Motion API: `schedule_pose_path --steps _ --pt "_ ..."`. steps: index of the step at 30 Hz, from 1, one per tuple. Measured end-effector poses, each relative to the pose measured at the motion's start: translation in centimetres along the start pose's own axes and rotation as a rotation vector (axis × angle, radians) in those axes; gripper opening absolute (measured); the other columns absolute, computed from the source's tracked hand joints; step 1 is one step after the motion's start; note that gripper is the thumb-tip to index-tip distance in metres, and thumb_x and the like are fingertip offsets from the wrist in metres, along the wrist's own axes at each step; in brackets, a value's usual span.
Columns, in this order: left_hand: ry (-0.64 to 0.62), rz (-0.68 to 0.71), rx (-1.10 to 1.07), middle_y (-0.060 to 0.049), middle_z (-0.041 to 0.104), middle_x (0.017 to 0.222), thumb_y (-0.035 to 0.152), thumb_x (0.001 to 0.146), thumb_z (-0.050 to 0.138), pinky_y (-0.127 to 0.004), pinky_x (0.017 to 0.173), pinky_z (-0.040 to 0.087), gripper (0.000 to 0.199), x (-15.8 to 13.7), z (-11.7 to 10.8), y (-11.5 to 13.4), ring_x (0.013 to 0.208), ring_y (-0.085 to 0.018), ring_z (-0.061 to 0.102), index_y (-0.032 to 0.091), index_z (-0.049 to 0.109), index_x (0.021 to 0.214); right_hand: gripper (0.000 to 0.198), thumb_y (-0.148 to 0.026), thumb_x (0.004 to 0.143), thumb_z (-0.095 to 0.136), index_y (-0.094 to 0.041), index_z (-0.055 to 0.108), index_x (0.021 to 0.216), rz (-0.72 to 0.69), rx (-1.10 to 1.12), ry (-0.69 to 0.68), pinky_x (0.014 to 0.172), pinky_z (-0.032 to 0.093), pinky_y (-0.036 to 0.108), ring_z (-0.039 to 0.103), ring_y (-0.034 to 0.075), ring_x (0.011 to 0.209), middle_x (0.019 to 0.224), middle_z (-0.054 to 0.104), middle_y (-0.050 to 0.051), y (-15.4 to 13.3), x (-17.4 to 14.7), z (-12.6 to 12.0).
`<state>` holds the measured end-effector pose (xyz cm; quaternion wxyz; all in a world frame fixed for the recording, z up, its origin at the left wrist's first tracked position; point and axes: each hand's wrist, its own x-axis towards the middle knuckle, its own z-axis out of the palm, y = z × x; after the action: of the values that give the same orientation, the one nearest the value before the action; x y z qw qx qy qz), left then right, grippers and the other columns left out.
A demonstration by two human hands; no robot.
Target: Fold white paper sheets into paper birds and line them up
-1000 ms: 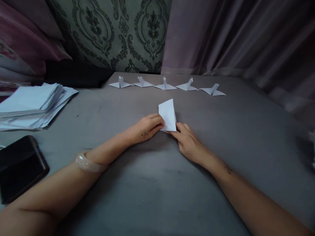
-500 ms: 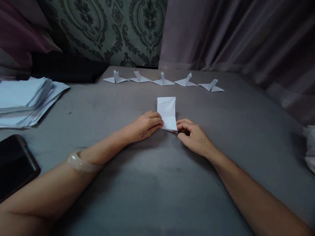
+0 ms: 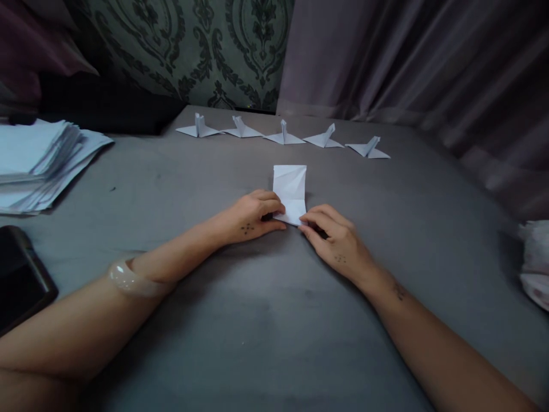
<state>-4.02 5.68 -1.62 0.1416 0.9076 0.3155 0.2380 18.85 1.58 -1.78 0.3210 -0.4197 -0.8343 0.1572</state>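
Observation:
A small folded sheet of white paper (image 3: 290,186) lies on the grey table (image 3: 266,320), with crease lines across its face. My left hand (image 3: 259,216) is at its lower left side, fingertips resting on the paper and the thumb near its lower edge. With thumb and fingers, my right hand (image 3: 332,236) pinches the lower right corner. The underside of the paper is hidden. Behind it, folded paper figures with pointed wings stand in a row, among them the middle one (image 3: 283,136) and the rightmost one (image 3: 369,149).
On the left a thick stack of white paper (image 3: 34,151) lies beside a black cloth (image 3: 111,109). A dark phone (image 3: 23,277) is near my left forearm. At the right edge sits a whitish object (image 3: 536,257) I cannot make out. Curtains (image 3: 364,57) hang behind the table.
My right hand has moved slightly left and closed its fingertips on the paper's corner. The left thumb has come away from the fingers, out along the lower edge. The view has shifted slightly.

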Motion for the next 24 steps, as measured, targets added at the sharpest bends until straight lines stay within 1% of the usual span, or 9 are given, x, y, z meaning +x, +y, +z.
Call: schedule_pose_path --steps 3,5,8,11,16,18,21,24 --pt "-0.003 0.016 0.022 -0.009 0.066 0.095 0.029 0.093 0.053 -0.030 0.082 0.047 0.021 0.0 0.1 -0.1 0.090 -0.019 0.061 0.014 0.066 0.098 0.015 -0.018 0.092 0.051 -0.018 0.065 0.099 -0.038 -0.087 0.023 0.079 0.050 0.029 0.062 0.016 0.087 0.098 0.063 0.008 0.0 0.1 0.1" --pt "-0.008 0.035 0.062 -0.009 0.067 0.094 0.028 0.095 0.048 -0.030 0.082 0.047 0.023 -0.1 0.1 0.0 0.090 -0.019 0.062 0.014 0.066 0.098 0.016 -0.020 0.092 0.052 -0.017 0.065 0.102 -0.056 -0.135 0.027 0.079 0.051 0.029 0.063 0.017 0.088 0.101 0.064 0.009 0.0 0.1 0.2" --pt "-0.029 0.068 0.147 -0.009 0.066 0.094 0.028 0.098 0.042 -0.031 0.081 0.047 0.028 -0.2 0.0 0.2 0.088 -0.019 0.061 0.014 0.066 0.100 0.019 -0.022 0.092 0.053 -0.017 0.065 0.106 -0.079 -0.202 -0.002 0.077 0.051 0.029 0.063 0.018 0.088 0.104 0.064 0.009 0.0 0.2 0.4" --pt "-0.059 0.108 0.248 -0.008 0.066 0.091 0.026 0.099 0.038 -0.030 0.078 0.047 0.030 -0.2 -0.2 0.6 0.085 -0.019 0.060 0.015 0.065 0.102 0.020 -0.022 0.094 0.050 -0.017 0.066 0.106 -0.102 -0.291 -0.018 0.073 0.050 0.028 0.063 0.017 0.085 0.103 0.064 0.009 -0.1 0.4 0.5" --pt "-0.103 0.132 0.403 -0.007 0.064 0.083 0.023 0.098 0.037 -0.028 0.070 0.046 0.029 -0.3 -0.4 1.1 0.078 -0.018 0.058 0.015 0.064 0.095 0.021 -0.021 0.095 0.048 -0.016 0.068 0.096 -0.195 -0.487 -0.030 0.070 0.045 0.029 0.060 0.017 0.080 0.093 0.067 0.008 -0.5 0.8 0.4" --pt "-0.123 0.139 0.446 -0.006 0.063 0.081 0.023 0.098 0.037 -0.027 0.067 0.045 0.029 -0.2 -0.4 1.3 0.076 -0.017 0.057 0.014 0.064 0.091 0.022 -0.018 0.095 0.047 -0.017 0.068 0.095 -0.215 -0.538 -0.033 0.070 0.042 0.030 0.058 0.017 0.079 0.091 0.067 0.008 -0.5 0.9 0.4" --pt "-0.173 0.147 0.476 -0.006 0.062 0.082 0.022 0.098 0.038 -0.028 0.064 0.044 0.028 -0.1 -0.5 1.6 0.076 -0.018 0.056 0.014 0.063 0.088 0.025 -0.015 0.095 0.043 -0.019 0.068 0.096 -0.216 -0.585 -0.064 0.069 0.038 0.032 0.055 0.018 0.078 0.091 0.067 0.007 -0.3 0.8 0.5" --pt "-0.187 0.141 0.453 -0.006 0.062 0.082 0.021 0.098 0.039 -0.028 0.063 0.044 0.026 -0.1 -0.6 1.7 0.078 -0.019 0.056 0.014 0.063 0.090 0.028 -0.013 0.096 0.040 -0.020 0.067 0.095 -0.199 -0.587 -0.099 0.069 0.035 0.034 0.053 0.019 0.078 0.089 0.065 0.007 -0.2 0.7 0.5"
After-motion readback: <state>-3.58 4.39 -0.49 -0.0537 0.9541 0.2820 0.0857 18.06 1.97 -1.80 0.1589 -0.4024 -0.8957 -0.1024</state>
